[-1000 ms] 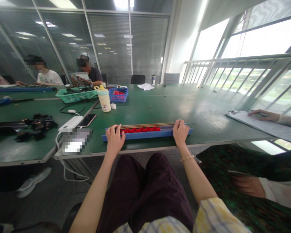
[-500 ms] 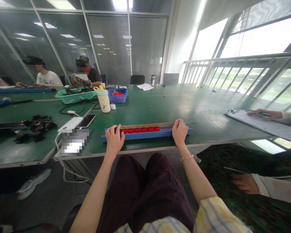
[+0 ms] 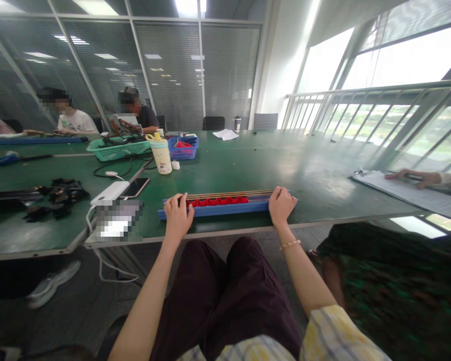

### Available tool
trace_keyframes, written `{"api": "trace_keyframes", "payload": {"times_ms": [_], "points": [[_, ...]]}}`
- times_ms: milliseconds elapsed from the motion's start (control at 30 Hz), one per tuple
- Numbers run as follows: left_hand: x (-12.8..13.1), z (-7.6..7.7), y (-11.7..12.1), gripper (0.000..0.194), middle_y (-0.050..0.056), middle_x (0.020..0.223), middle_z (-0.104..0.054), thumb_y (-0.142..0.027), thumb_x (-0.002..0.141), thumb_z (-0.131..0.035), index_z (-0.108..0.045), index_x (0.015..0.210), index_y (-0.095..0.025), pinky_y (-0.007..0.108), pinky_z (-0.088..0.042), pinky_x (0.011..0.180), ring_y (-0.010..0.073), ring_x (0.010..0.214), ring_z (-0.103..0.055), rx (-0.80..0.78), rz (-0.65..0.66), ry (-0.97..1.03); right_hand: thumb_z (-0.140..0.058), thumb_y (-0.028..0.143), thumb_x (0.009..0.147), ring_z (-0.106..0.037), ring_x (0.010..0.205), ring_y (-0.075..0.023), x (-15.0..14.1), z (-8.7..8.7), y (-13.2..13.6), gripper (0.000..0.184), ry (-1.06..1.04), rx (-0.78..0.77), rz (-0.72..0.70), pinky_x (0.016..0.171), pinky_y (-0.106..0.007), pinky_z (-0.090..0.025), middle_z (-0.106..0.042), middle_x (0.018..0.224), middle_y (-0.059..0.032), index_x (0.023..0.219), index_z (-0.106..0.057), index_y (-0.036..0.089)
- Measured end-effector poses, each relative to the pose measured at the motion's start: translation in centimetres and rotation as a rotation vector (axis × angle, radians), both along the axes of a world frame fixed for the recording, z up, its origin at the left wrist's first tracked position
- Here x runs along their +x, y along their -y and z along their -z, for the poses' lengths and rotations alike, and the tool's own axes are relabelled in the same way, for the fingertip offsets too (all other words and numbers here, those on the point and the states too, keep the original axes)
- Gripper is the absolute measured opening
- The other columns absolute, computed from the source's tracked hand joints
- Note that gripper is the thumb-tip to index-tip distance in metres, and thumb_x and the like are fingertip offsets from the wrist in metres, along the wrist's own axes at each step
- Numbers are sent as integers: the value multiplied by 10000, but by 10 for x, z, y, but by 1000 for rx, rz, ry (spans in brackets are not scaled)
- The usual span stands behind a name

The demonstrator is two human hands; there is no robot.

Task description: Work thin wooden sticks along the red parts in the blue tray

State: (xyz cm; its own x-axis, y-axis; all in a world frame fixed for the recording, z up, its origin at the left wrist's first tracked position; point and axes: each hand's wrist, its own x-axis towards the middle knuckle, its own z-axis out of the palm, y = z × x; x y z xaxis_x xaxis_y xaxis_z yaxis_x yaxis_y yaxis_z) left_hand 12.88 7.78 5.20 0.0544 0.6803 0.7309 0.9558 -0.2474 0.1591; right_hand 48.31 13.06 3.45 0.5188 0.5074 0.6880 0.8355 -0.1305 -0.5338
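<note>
Two hands rest on a long blue tray (image 3: 218,211) lying along the near edge of the green desk (image 3: 315,185). The left hand (image 3: 178,218) curls closed over the tray's left end, beside a row of red pieces (image 3: 216,201); the right hand (image 3: 281,205) grips the right end. Thin wooden rods (image 3: 229,193) lie along the tray's far side.

This is an office-style workroom, with long green-topped workbenches (image 3: 304,175) and glass partition walls with blinds (image 3: 229,75).
</note>
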Motion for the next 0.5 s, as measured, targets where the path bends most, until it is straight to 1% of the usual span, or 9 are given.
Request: {"api": "trace_keyframes", "payload": {"times_ms": [133, 267, 367, 500], "points": [[0, 0, 0, 477, 197, 1291, -529, -328, 937, -430, -565, 1341, -115, 515, -383, 1019, 338, 1180, -430, -2, 2, 6, -246, 378, 1030, -608, 773, -244, 3, 2, -2, 469, 38, 12, -105, 830, -372, -361, -695, 809, -151, 877, -626, 150], [0, 0, 0, 498, 208, 1297, -523, -343, 939, -429, -547, 1353, -94, 515, -378, 1023, 342, 1184, -422, -17, -7, 14, -214, 348, 1036, -613, 809, -241, 5, 3, -3, 478, 43, 5, -174, 822, -359, -367, -682, 796, -137, 884, -623, 154], [0, 0, 0, 508, 214, 1300, -519, -348, 942, -427, -536, 1362, -85, 517, -373, 1031, 342, 1185, -417, -17, -8, 15, -211, 335, 1036, -611, 811, -236, 5, 3, -3, 472, 39, -5, -188, 823, -353, -365, -678, 789, -127, 894, -623, 154], [0, -1, 1, 503, 206, 1295, -520, -343, 940, -428, -539, 1362, -93, 516, -379, 1026, 344, 1182, -424, -8, -9, 11, -234, 332, 1034, -617, 815, -237, 3, 2, -3, 458, 21, -15, -154, 833, -353, -360, -689, 813, -136, 913, -633, 141]]}}
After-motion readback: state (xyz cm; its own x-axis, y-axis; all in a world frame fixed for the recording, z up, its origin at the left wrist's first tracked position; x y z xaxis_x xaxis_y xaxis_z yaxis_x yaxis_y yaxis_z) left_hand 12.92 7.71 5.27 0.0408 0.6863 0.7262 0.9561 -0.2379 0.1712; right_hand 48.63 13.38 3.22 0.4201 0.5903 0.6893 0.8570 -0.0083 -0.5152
